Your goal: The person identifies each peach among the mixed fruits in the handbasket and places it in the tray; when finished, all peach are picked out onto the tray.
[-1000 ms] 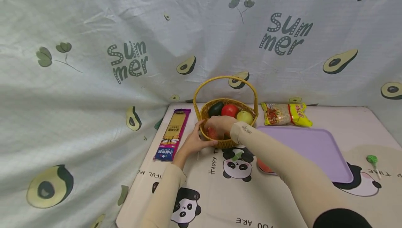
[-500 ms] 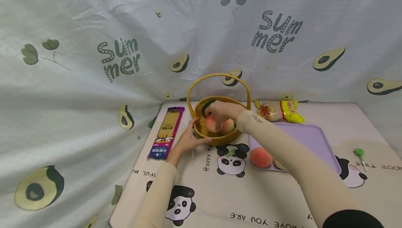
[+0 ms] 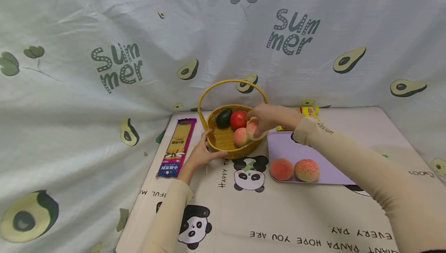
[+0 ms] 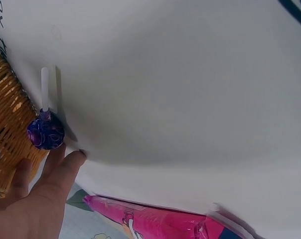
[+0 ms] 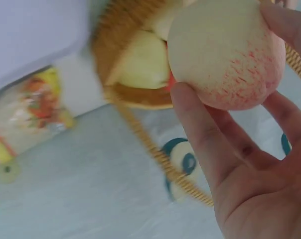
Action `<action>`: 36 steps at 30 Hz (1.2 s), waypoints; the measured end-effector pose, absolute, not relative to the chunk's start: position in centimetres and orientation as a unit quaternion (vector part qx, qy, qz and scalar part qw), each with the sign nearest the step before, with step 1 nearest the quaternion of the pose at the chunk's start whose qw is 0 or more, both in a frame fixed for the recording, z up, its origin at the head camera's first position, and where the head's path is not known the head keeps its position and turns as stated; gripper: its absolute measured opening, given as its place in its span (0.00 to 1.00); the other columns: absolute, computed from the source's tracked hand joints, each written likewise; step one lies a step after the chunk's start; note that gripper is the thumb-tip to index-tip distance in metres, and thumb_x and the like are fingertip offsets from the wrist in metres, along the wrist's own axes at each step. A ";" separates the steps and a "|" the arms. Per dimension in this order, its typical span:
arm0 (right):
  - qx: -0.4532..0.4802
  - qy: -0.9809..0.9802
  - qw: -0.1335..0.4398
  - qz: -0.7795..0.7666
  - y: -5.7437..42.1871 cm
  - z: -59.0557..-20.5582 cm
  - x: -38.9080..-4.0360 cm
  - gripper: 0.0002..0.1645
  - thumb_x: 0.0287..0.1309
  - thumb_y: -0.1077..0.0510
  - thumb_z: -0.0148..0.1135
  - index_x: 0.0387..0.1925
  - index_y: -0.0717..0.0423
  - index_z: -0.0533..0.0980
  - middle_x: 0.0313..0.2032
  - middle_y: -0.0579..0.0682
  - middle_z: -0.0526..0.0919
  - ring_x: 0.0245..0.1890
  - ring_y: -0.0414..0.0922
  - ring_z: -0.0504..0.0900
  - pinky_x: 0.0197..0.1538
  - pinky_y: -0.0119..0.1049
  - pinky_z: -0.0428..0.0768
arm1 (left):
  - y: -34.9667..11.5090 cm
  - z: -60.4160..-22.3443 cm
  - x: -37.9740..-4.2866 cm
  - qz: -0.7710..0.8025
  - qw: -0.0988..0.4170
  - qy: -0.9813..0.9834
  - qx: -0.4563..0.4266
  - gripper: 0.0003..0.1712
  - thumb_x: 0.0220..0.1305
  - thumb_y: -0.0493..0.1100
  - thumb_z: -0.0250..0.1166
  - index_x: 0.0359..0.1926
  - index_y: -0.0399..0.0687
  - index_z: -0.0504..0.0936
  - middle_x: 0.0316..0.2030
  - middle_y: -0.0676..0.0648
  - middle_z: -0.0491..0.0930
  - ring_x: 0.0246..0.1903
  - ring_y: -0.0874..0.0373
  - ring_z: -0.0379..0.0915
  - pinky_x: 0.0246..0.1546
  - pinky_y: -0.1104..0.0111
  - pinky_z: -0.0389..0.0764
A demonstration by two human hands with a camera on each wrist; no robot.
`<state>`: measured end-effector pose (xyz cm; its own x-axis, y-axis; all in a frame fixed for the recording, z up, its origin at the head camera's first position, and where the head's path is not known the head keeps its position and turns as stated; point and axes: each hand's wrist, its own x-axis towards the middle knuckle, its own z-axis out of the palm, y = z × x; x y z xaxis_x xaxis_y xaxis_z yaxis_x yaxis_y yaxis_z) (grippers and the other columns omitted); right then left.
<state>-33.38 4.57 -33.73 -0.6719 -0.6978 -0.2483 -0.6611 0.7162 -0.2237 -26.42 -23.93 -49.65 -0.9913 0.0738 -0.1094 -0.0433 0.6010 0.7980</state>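
Observation:
Between the thumb and fingers of my right hand [image 3: 268, 117] a peach [image 5: 225, 55] is held, over the right side of the wicker basket [image 3: 223, 140] in the head view. Inside the basket lie another peach [image 3: 241, 137], a red tomato [image 3: 238, 119] and a dark green avocado [image 3: 224, 118]. The right wrist view also shows a pale yellow-green fruit [image 5: 144, 62] in it, which my right hand hides from the head camera. My left hand [image 3: 199, 157] rests against the basket's left front wall, thumb and fingers spread. Beside those fingers stands a purple-wrapped lollipop [image 4: 46, 130].
Two peaches, one redder [image 3: 281, 169] and one paler [image 3: 307, 170], sit at the near edge of a lilac tray [image 3: 283, 144]. A yellow noodle bag [image 3: 310, 111], partly covered by my right arm, lies behind the tray. Left of the basket lies a pasta packet [image 3: 177, 146].
My right hand has lifted a peach from the basket's middle and moved right with it. The left hand stays at the basket. The head view has shifted slightly.

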 end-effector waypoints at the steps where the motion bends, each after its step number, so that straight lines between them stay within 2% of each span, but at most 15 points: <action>1: -0.372 0.913 0.156 -0.056 5.5 -33.8 -33.1 0.37 0.52 0.49 0.78 0.62 0.57 0.80 0.56 0.56 0.86 0.53 0.53 0.81 0.60 0.51 0.83 | -23.9 -49.7 -26.4 0.447 0.067 0.892 0.008 0.65 0.53 0.68 0.77 0.81 0.69 0.46 0.82 0.43 0.54 0.79 0.36 0.53 0.75 0.35 0.60; 4: -0.375 0.915 0.139 -0.055 8.5 -34.4 -32.5 0.33 0.50 0.49 0.77 0.58 0.57 0.82 0.49 0.55 0.87 0.47 0.52 0.82 0.52 0.49 0.83 | -23.9 -49.7 -26.5 0.446 0.069 0.892 0.007 0.64 0.53 0.69 0.77 0.81 0.70 0.46 0.82 0.42 0.53 0.80 0.36 0.52 0.75 0.35 0.60; 7: -0.360 0.921 0.134 -0.067 11.5 -34.9 -31.7 0.32 0.50 0.50 0.77 0.56 0.58 0.82 0.47 0.55 0.86 0.45 0.51 0.80 0.49 0.50 0.82 | -23.9 -49.7 -26.5 0.447 0.071 0.892 0.005 0.65 0.53 0.69 0.77 0.81 0.71 0.46 0.82 0.42 0.52 0.80 0.35 0.52 0.75 0.35 0.60; 10: -0.339 0.928 0.133 -0.080 14.1 -35.3 -30.8 0.33 0.52 0.50 0.77 0.57 0.60 0.80 0.47 0.54 0.86 0.44 0.49 0.80 0.48 0.49 0.82 | -24.1 -49.8 -26.4 0.446 0.074 0.892 0.005 0.65 0.53 0.70 0.77 0.81 0.70 0.45 0.82 0.41 0.52 0.80 0.35 0.51 0.75 0.35 0.60; 15: -0.313 0.938 0.123 -0.089 18.0 -35.9 -29.4 0.33 0.51 0.48 0.78 0.54 0.64 0.80 0.38 0.50 0.85 0.36 0.46 0.78 0.39 0.43 0.79 | -24.1 -49.7 -26.4 0.441 0.075 0.894 0.007 0.66 0.53 0.70 0.76 0.82 0.68 0.45 0.82 0.40 0.52 0.79 0.34 0.51 0.75 0.35 0.60; 24: -0.247 0.955 0.141 -0.088 22.6 -38.3 -27.3 0.34 0.54 0.43 0.76 0.52 0.65 0.79 0.39 0.54 0.85 0.39 0.50 0.81 0.44 0.51 0.84 | -23.9 -49.5 -26.4 0.435 0.068 0.898 0.013 0.67 0.53 0.68 0.77 0.82 0.65 0.45 0.82 0.40 0.52 0.80 0.35 0.51 0.76 0.35 0.59; 28: -0.243 0.954 0.144 -0.101 24.0 -39.8 -26.6 0.32 0.54 0.44 0.77 0.49 0.64 0.79 0.35 0.50 0.82 0.36 0.47 0.77 0.39 0.43 0.81 | -23.9 -49.5 -26.4 0.435 0.067 0.898 0.011 0.67 0.53 0.68 0.78 0.82 0.66 0.45 0.82 0.40 0.52 0.80 0.35 0.51 0.76 0.36 0.59; 31: -0.242 0.952 0.152 -0.115 24.9 -40.9 -25.9 0.30 0.54 0.44 0.77 0.47 0.63 0.78 0.31 0.47 0.78 0.33 0.45 0.74 0.34 0.37 0.73 | -23.8 -49.5 -26.5 0.435 0.068 0.898 0.009 0.66 0.53 0.68 0.78 0.82 0.68 0.45 0.82 0.40 0.52 0.80 0.35 0.52 0.76 0.36 0.59; 36: -0.238 0.947 0.169 -0.132 25.4 -42.7 -24.6 0.29 0.53 0.45 0.76 0.46 0.61 0.77 0.30 0.47 0.76 0.31 0.43 0.72 0.32 0.34 0.70 | -23.9 -49.6 -26.5 0.433 0.070 0.899 0.010 0.67 0.52 0.69 0.78 0.82 0.68 0.44 0.82 0.40 0.52 0.80 0.34 0.51 0.76 0.35 0.59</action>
<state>-24.61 25.44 -42.73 -0.8298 -0.4950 -0.2577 -0.4056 0.8521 -0.3307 -26.52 -23.91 -49.60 -0.9901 0.0782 -0.1166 -0.0425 0.6247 0.7797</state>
